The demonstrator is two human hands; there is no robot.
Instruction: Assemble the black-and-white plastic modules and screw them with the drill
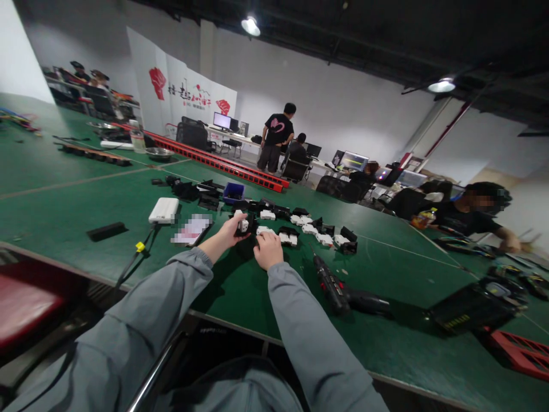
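My left hand (229,232) is closed round a small black and white part (244,225), which it holds just above the green table (240,286). To its right, my right hand (269,250) has its fingers bent at a white piece (263,230); its fingertips are partly hidden, and whether they grip the piece is unclear. Several white and black parts (323,239) lie in a loose row to the right and behind my hands. A blue bin (234,193) with small dark items stands behind my left hand.
A black power drill (334,286) lies to the right. On the left are a white box (164,210) with a cable, a phone (193,229) and a black strip (107,231). Long red rails (214,159) lie at the back. A person (467,212) sits at the far right.
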